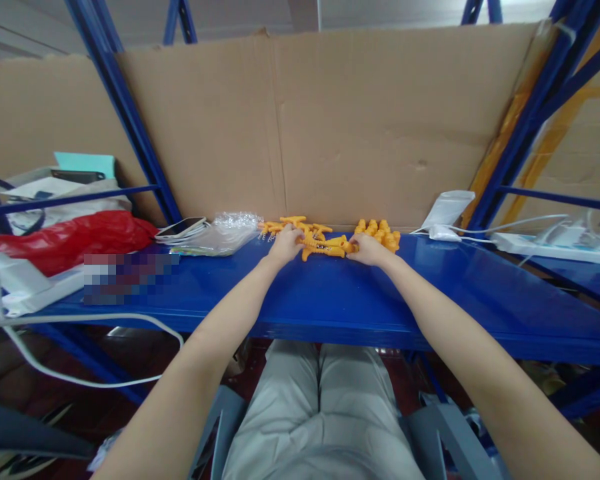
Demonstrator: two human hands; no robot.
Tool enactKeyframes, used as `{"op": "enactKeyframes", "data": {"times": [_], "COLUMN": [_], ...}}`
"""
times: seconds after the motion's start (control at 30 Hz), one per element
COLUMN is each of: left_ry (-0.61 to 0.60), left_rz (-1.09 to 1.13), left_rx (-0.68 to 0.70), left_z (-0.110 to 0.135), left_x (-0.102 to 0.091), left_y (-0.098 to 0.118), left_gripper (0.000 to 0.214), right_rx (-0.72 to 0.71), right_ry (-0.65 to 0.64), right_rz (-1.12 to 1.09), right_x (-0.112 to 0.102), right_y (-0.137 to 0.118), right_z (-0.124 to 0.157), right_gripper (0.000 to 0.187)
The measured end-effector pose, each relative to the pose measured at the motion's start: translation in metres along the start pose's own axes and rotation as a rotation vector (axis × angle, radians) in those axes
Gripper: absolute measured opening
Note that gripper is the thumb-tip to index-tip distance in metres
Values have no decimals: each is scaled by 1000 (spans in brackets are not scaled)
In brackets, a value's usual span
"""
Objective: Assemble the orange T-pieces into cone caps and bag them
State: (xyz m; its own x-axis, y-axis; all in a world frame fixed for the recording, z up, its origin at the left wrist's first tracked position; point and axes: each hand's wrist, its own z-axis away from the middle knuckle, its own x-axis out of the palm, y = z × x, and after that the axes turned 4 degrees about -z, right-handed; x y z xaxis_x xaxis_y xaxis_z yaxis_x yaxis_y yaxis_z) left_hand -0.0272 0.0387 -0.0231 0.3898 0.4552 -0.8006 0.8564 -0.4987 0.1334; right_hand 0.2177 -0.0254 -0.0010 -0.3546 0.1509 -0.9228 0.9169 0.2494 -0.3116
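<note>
Small orange plastic parts lie in two heaps at the back of a blue shelf (330, 300). My left hand (286, 244) rests with curled fingers on the left heap of T-shaped pieces (295, 224). My right hand (367, 249) is closed beside the right heap of knobby pieces (380, 232). Between the two hands lies a long orange ribbed piece (325, 249), and both hands seem to grip its ends. My fingertips are mostly hidden.
A cardboard sheet (355, 127) backs the shelf. To the left lie a clear plastic bag (227, 230), a phone (180, 227) and a red bag (65, 240). On the right are a white pouch (447, 208), cables and a power strip (545, 245). Blue rack posts stand on both sides.
</note>
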Motion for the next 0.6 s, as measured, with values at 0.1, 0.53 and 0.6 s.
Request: {"op": "enactKeyframes", "data": {"times": [0.1,0.53,0.6], "left_ry": [-16,35,47], "left_rz": [0,19,27], "left_rx": [-2,26,20], "left_z": [-1,3,3], "left_x": [1,-2,-3], "left_y": [-1,8,8], "left_gripper": [18,17,17], "right_rx": [-13,39,45], "right_ry": [21,79,90], "right_rz": [1,-9,-12], "right_x": [-1,-1,-1], "right_y": [-1,-1,-1], "right_z": [0,2,2], "right_gripper": [33,37,37]}}
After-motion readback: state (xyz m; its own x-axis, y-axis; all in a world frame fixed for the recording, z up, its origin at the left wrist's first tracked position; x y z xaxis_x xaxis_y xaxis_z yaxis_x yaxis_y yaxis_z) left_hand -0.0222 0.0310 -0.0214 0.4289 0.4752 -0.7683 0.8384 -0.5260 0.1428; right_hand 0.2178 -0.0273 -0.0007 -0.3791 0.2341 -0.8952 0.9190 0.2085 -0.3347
